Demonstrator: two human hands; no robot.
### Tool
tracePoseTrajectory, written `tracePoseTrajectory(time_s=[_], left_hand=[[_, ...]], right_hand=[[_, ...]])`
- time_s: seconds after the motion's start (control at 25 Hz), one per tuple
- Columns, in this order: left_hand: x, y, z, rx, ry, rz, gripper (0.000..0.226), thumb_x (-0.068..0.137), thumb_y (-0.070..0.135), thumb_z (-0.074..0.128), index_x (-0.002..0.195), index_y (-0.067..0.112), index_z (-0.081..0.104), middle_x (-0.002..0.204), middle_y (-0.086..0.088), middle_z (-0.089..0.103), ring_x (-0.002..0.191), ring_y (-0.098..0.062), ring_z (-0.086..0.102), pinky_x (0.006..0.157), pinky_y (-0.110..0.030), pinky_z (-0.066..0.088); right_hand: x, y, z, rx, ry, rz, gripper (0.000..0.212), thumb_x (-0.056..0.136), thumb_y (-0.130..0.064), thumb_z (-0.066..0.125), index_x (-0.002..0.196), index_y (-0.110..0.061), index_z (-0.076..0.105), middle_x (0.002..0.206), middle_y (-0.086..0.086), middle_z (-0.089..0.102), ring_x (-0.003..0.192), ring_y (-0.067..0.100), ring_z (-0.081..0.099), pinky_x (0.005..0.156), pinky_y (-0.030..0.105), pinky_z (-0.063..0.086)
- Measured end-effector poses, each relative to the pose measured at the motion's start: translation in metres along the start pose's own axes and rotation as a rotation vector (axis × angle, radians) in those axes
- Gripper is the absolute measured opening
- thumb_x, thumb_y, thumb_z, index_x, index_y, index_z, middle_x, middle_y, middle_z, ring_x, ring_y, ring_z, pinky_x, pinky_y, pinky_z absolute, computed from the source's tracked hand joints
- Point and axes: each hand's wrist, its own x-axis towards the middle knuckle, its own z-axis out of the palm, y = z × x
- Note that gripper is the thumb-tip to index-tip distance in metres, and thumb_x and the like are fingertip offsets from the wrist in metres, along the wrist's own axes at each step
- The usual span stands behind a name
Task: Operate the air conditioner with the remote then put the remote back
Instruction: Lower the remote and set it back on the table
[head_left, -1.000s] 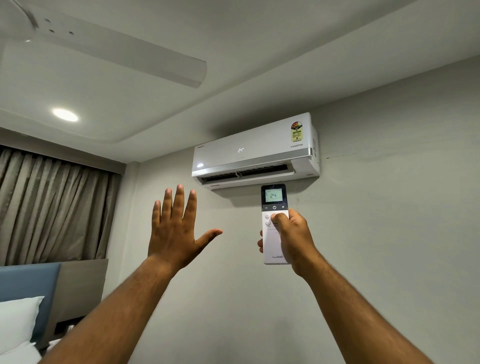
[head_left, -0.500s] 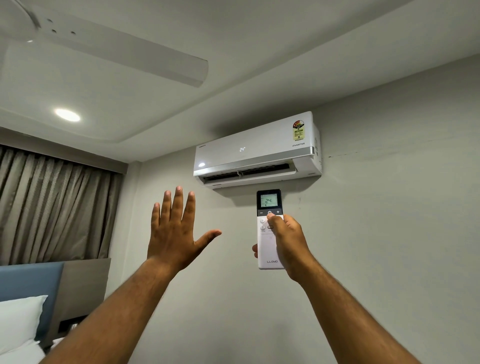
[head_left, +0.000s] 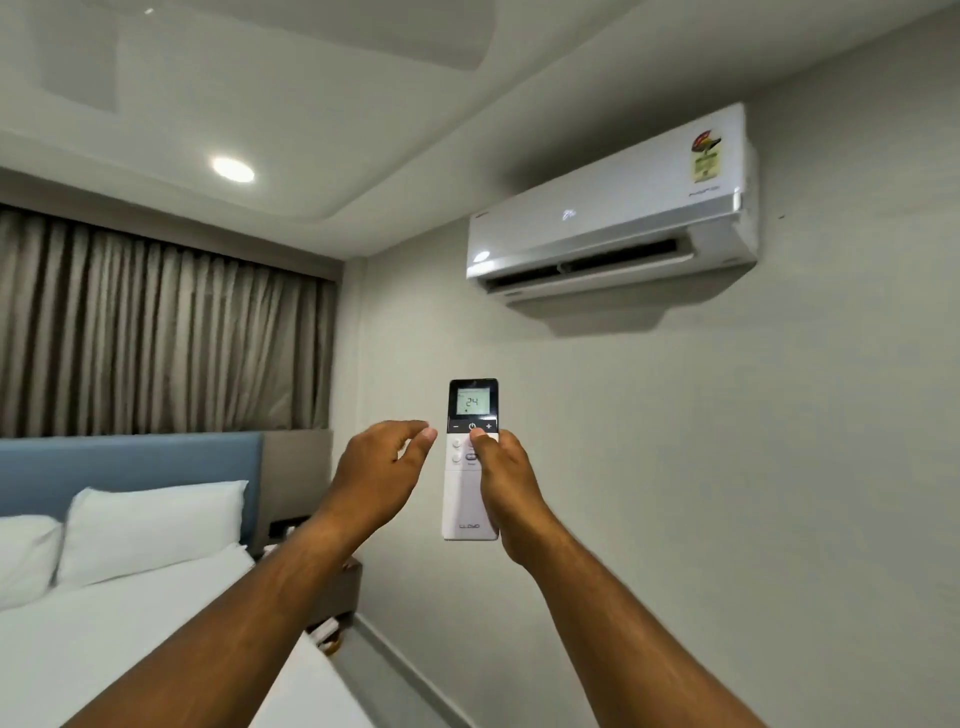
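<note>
Remote (head_left: 470, 483) is upright in the right hand (head_left: 506, 480), below and left of the air conditioner (head_left: 613, 228); thumb on the buttons, display reads 24. Right grip clenched on the lower body. Left hand (head_left: 382, 470) loosely curled just beside it, holding nothing. Judging: light, rigid, smooth plastic, likely slippery; hold mid-body, off the screen.

The right hand (head_left: 506, 483) hides the remote's (head_left: 470, 499) right edge.

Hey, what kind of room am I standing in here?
Likely a bedroom, maybe a hotel's: a made bed with white pillows, closed curtains, and a wall air conditioner.
</note>
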Motion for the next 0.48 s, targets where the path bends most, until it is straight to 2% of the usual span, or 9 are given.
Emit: tracePoseTrajectory(time_s=[0.08, 0.16, 0.24, 0.32, 0.4, 0.48], left_hand=[[-0.025, -0.016, -0.013, -0.121, -0.046, -0.139, 0.023, 0.094, 0.029, 0.054, 0.105, 0.020, 0.072, 0.097, 0.004, 0.073, 0.082, -0.007, 0.065, 0.067, -0.021, 0.047], [-0.049, -0.036, -0.027, -0.215, -0.048, -0.283, 0.019, 0.093, 0.023, 0.056, 0.103, 0.018, 0.072, 0.089, 0.008, 0.072, 0.072, -0.004, 0.068, 0.057, -0.016, 0.051], [-0.074, -0.058, -0.043, -0.273, -0.014, -0.434, 0.019, 0.093, 0.018, 0.057, 0.106, 0.015, 0.070, 0.092, 0.001, 0.073, 0.073, -0.009, 0.070, 0.058, -0.023, 0.057], [-0.103, -0.081, -0.062, -0.259, 0.019, -0.568, 0.019, 0.093, 0.016, 0.056, 0.106, 0.013, 0.069, 0.095, -0.004, 0.073, 0.078, -0.019, 0.071, 0.062, -0.032, 0.060], [-0.132, -0.103, -0.078, -0.244, 0.050, -0.688, 0.017, 0.093, 0.015, 0.055, 0.103, 0.012, 0.069, 0.094, -0.006, 0.073, 0.076, -0.021, 0.070, 0.057, -0.030, 0.058], [-0.166, -0.124, -0.091, -0.231, 0.079, -0.798, 0.013, 0.092, 0.014, 0.057, 0.097, 0.011, 0.069, 0.092, -0.007, 0.072, 0.072, -0.021, 0.069, 0.054, -0.029, 0.056]], right_hand=[[-0.004, 0.019, 0.031, 0.048, -0.084, 0.044, 0.021, 0.099, -0.045, 0.039, 0.105, -0.030, 0.053, 0.094, 0.001, 0.065, 0.076, 0.016, 0.061, 0.060, 0.025, 0.046], [-0.010, 0.038, 0.064, 0.092, -0.144, 0.081, 0.017, 0.099, -0.042, 0.040, 0.100, -0.031, 0.054, 0.089, 0.000, 0.066, 0.072, 0.015, 0.063, 0.059, 0.025, 0.047], [-0.018, 0.058, 0.097, 0.133, -0.223, 0.137, 0.021, 0.096, -0.040, 0.041, 0.101, -0.025, 0.056, 0.090, 0.004, 0.069, 0.073, 0.020, 0.064, 0.063, 0.028, 0.050], [-0.033, 0.081, 0.130, 0.168, -0.319, 0.239, 0.030, 0.085, -0.037, 0.042, 0.099, -0.017, 0.061, 0.095, 0.011, 0.071, 0.081, 0.028, 0.065, 0.075, 0.036, 0.050], [-0.049, 0.101, 0.157, 0.203, -0.400, 0.299, 0.029, 0.083, -0.027, 0.037, 0.091, -0.015, 0.063, 0.094, 0.013, 0.071, 0.084, 0.030, 0.064, 0.077, 0.038, 0.047], [-0.067, 0.127, 0.179, 0.177, -0.473, 0.335, 0.030, 0.086, -0.018, 0.034, 0.091, -0.015, 0.064, 0.093, 0.010, 0.073, 0.083, 0.029, 0.067, 0.073, 0.036, 0.048]])
